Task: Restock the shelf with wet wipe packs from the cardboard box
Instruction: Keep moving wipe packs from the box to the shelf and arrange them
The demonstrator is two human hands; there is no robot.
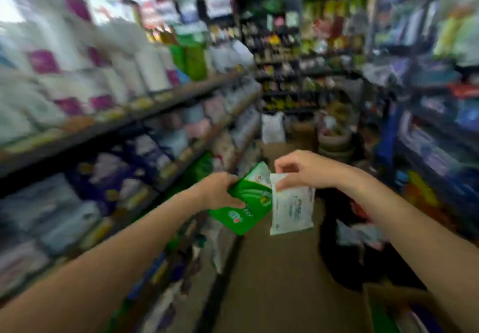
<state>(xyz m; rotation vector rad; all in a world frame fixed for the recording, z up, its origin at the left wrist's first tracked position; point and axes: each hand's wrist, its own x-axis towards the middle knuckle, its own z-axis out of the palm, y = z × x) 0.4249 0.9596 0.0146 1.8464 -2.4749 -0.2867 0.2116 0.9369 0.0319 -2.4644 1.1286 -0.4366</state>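
Note:
The head view is blurred by motion. My left hand (pixel 221 191) grips a green wet wipe pack (pixel 248 203) by its left edge, tilted, in the middle of the aisle. My right hand (pixel 303 169) pinches the top of a white wet wipe pack (pixel 291 209), which hangs down right beside the green one. Both packs are held out in front of the lower shelf (pixel 181 166) on the left. A cardboard box corner (pixel 383 296) shows at the bottom right; its contents are partly hidden.
Shelves (pixel 108 122) full of white rolls and soft packs run along the left. More stocked shelves (pixel 435 130) line the right. The brown floor (pixel 280 280) of the narrow aisle runs ahead, with a white sack (pixel 272 127) and stacked basins (pixel 334 143) at its far end.

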